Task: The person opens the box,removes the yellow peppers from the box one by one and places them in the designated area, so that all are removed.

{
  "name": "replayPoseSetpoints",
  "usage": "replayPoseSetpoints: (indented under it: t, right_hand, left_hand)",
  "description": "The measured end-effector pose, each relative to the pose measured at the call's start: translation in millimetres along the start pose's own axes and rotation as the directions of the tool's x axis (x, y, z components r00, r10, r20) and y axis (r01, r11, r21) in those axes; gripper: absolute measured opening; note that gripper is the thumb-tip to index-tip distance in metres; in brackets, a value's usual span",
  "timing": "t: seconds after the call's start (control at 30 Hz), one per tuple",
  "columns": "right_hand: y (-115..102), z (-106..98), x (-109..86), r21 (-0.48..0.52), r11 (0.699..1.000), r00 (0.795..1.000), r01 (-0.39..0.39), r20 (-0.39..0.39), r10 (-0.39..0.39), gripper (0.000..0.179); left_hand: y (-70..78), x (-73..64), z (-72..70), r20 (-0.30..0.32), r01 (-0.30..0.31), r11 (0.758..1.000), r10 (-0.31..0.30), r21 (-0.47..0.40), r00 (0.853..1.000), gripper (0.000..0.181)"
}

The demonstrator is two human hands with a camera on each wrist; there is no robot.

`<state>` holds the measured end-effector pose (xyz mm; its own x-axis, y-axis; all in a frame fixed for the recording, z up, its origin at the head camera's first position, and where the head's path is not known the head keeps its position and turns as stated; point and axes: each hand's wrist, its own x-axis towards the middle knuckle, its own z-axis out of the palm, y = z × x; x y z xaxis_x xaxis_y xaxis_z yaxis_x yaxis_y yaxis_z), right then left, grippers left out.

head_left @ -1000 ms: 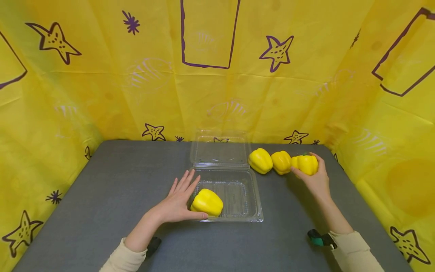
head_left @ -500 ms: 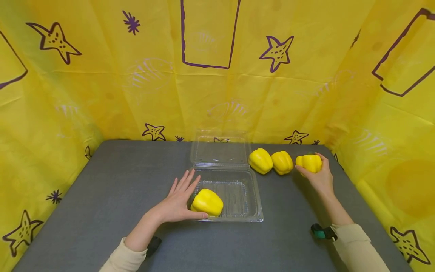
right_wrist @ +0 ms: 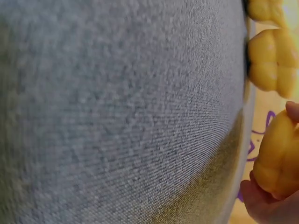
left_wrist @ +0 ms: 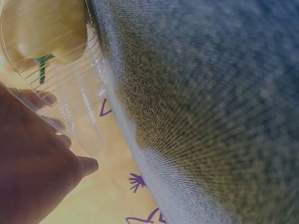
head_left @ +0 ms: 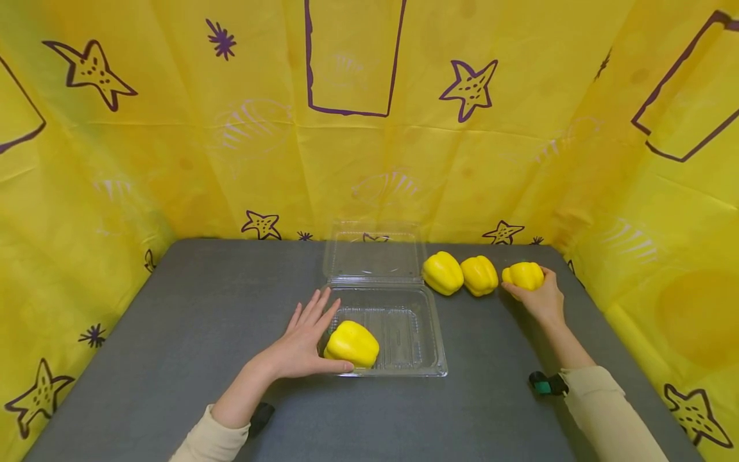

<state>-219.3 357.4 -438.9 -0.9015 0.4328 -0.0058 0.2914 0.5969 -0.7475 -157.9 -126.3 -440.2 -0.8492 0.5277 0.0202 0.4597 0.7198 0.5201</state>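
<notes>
My left hand (head_left: 303, 343) rests with spread, straight fingers on the left rim of a clear plastic clamshell box (head_left: 437, 333), its thumb along the front edge. Inside the box, close to that hand, lies a yellow bell pepper (head_left: 352, 344); its green stem (left_wrist: 43, 70) shows through the plastic in the left wrist view. At the right rear of the table, my right hand (head_left: 541, 299) grips another yellow bell pepper (head_left: 523, 276) between thumb and fingers. Two more yellow peppers, one nearer the box (head_left: 442, 273) and one beside it (head_left: 480, 276), sit to the left of that hand.
The box's lid (head_left: 375, 253) stands open toward the back. A grey cloth-covered table (head_left: 219, 308) lies under everything, with a yellow patterned curtain (head_left: 369, 154) around its back and sides.
My right hand has shifted slightly right with its pepper, opening a gap from the neighbouring pepper, which turned a little. The left hand and box have stayed put.
</notes>
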Motion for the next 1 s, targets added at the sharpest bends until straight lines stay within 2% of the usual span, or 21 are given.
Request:
replayPoseSetpoints:
  t: [0.53, 0.73, 1.0]
  right_hand:
    - [6, 6, 10.8, -0.106, 0.993, 0.997, 0.042, 0.070, -0.035, 0.101]
    - [9, 9, 12.1, -0.125, 0.990, 0.996, 0.062, 0.074, -0.053, 0.101]
    - [9, 11, 14.6, -0.163, 0.981, 0.993, 0.108, 0.074, -0.097, 0.100]
  left_hand:
    - [-3.3, 0.2, 2.5, -0.011, -0.010, 1.000, 0.010, -0.001, 1.000, 0.120]
    - [-4.2, 0.1, 3.9, -0.016, -0.019, 1.000, 0.019, 0.004, 1.000, 0.119]
    - [-4.8, 0.2, 3.7, -0.005, -0.001, 1.000, 0.001, 0.000, 1.000, 0.120]
